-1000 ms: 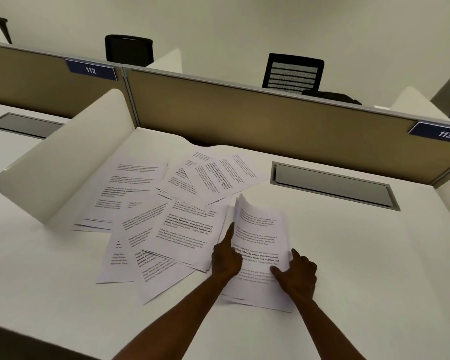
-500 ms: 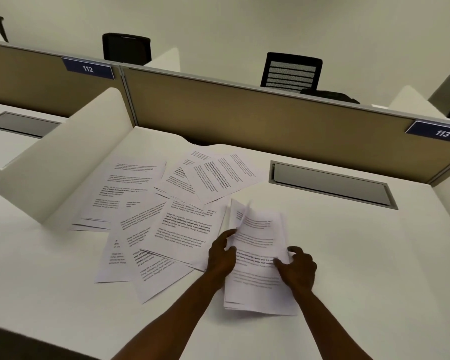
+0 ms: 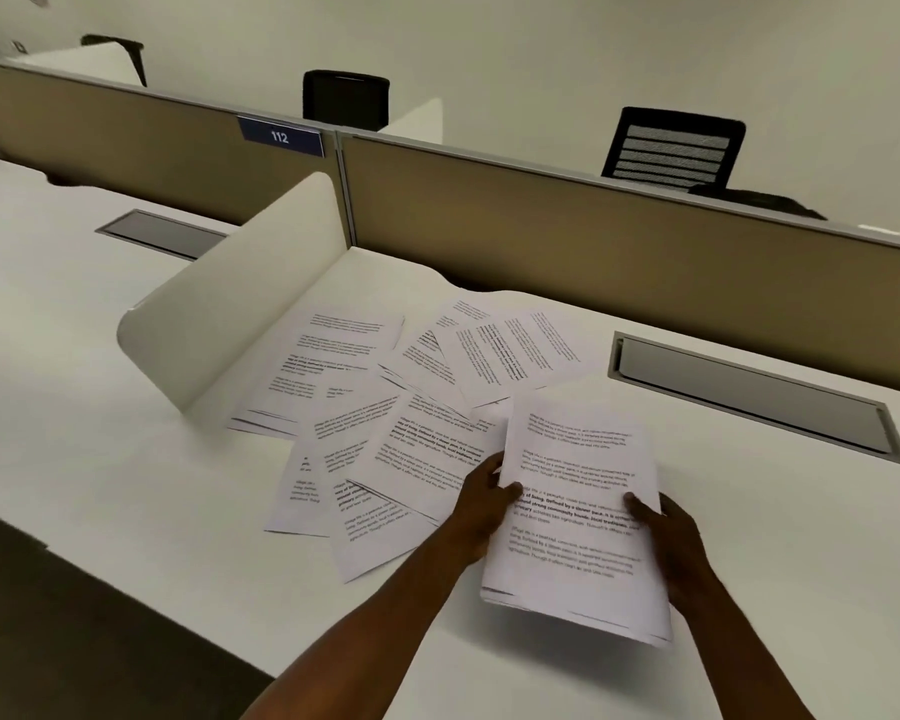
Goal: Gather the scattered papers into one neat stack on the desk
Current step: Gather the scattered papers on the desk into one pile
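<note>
Squaring the gathered sheets, held just above the desk (image 3: 100, 459)

Left hand (image 3: 481, 504) and right hand (image 3: 668, 532) each pinch a side edge of the bundle (image 3: 575, 517). Tap its uneven lower edge on the desk until flush, gripping lightly. The printed white loose sheets (image 3: 385, 407) overlap in a fan just to the left.

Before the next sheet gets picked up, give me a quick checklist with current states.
1. Left hand grips the small stack of white printed papers: ok.
2. Right hand grips its other edge: ok.
3. Stack edges aligned: not ok, lower sheets fan out.
4. Loose printed sheets all gathered: not ok, many overlap beside the curved white divider.
5. Bare white desk available for the stack: ok.
</note>
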Tool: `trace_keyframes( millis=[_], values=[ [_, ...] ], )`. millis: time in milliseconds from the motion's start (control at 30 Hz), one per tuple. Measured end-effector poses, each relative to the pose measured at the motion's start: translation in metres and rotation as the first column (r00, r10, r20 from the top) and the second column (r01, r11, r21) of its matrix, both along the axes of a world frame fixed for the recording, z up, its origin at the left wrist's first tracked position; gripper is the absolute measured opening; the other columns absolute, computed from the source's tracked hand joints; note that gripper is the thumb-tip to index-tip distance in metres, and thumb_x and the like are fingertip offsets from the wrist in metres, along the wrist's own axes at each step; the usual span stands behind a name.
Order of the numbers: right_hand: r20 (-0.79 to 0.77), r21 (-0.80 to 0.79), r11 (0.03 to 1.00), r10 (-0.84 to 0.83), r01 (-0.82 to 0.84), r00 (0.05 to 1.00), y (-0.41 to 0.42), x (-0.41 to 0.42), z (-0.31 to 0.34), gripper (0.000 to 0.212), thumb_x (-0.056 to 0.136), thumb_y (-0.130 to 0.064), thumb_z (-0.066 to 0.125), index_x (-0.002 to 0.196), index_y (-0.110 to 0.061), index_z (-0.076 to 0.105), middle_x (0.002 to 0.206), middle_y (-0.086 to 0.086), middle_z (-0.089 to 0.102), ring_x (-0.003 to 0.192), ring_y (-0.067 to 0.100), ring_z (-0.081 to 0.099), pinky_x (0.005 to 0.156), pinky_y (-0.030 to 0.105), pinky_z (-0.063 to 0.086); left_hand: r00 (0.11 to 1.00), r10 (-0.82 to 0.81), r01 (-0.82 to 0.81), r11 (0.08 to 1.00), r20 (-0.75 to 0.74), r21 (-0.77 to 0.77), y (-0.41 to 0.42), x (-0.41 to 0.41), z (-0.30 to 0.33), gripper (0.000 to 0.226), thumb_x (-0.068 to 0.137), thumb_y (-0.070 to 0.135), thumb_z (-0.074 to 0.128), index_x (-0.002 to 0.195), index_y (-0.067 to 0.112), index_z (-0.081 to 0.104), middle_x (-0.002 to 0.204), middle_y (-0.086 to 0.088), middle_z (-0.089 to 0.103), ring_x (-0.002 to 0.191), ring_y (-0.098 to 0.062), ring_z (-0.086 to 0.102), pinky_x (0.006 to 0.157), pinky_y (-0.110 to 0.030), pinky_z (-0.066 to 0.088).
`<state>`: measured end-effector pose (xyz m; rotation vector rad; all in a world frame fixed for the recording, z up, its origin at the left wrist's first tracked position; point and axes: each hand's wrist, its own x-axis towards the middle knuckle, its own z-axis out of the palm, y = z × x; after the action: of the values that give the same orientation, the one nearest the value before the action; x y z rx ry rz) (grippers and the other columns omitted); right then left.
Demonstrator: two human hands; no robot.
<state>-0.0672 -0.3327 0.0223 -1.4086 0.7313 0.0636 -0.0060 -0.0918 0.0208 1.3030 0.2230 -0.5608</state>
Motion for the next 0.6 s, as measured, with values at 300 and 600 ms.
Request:
trace_keyframes(
  millis=[300, 600],
  values=[
    [-0.010, -0.076, 0.997, -0.006, 0.005, 1.000, -0.014, 0.002, -0.009, 0.043, 0.083, 0.004, 0.069, 0.122, -0.010, 0.059, 0.114, 0.018, 0.069, 0.089, 0.034, 0.069, 0.080, 0.044, 0.055, 0.943, -0.195, 0.089, 0.929, 0.271, 0.358, 0.004, 0.001, 0.002, 0.066, 0.091, 0.015, 0.066, 0.149, 0.030, 0.037, 0.140, -0.006, 0.054, 0.118, -0.024, 0.060, 0.097, -0.038, 0.055],
    [-0.137, -0.630, 0.771, 0.010, -0.094, 0.991, -0.015, -0.006, -0.024, 0.051, 0.083, -0.010, 0.073, 0.131, -0.008, 0.054, 0.116, 0.024, 0.067, 0.100, 0.037, 0.063, 0.094, 0.047, 0.050, 0.951, -0.093, -0.260, 0.282, 0.296, 0.924, 0.097, 0.041, -0.009, 0.071, 0.089, 0.036, 0.062, 0.151, 0.018, 0.031, 0.155, -0.016, 0.028, 0.143, -0.035, 0.024, 0.113, -0.046, 0.032]
  ],
)
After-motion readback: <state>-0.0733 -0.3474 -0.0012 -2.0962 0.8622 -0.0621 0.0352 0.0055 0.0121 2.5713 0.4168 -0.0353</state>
